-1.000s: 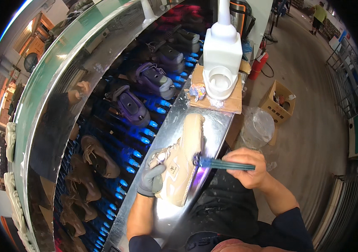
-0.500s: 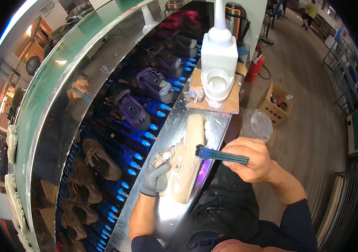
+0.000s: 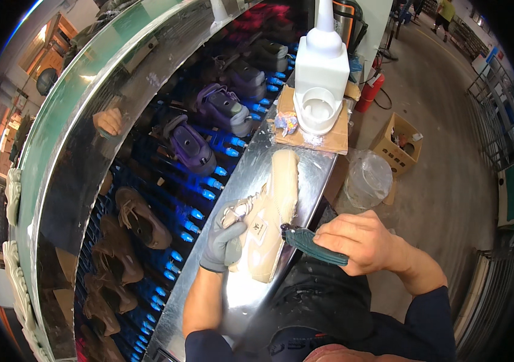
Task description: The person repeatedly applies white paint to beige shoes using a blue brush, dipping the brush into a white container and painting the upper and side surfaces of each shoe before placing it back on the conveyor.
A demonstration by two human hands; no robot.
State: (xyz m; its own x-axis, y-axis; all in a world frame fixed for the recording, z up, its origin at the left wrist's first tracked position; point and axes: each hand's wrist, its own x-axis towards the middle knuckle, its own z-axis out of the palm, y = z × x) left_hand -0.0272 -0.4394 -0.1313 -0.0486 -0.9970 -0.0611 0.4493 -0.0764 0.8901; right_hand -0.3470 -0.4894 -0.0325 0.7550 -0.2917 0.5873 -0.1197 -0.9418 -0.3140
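Note:
My left hand (image 3: pixel 223 242), in a grey glove, grips a beige sneaker (image 3: pixel 261 228) by its laced upper. The sneaker lies on its side above a shiny metal ledge (image 3: pixel 312 175), its sole edge turned to my right. In my bare right hand (image 3: pixel 362 242) is a brush with a dark teal handle (image 3: pixel 311 244), the fingers closed round it. Its dark bristles (image 3: pixel 287 229) are at the sneaker's sole edge, about midway along; whether they touch is hard to tell.
Beyond the sneaker, a white squeeze bottle (image 3: pixel 320 75) with a cup front stands on cardboard (image 3: pixel 329 143). Left of the ledge, a conveyor with blue-tipped rods (image 3: pixel 213 182) carries purple shoes (image 3: pixel 190 145) and brown shoes (image 3: pixel 142 217). An open carton (image 3: pixel 397 145) sits on the floor, right.
The brush has moved nearer to me along the sole edge, and its handle now slants down more. My left hand keeps its hold on the sneaker. The whole view has shifted slightly.

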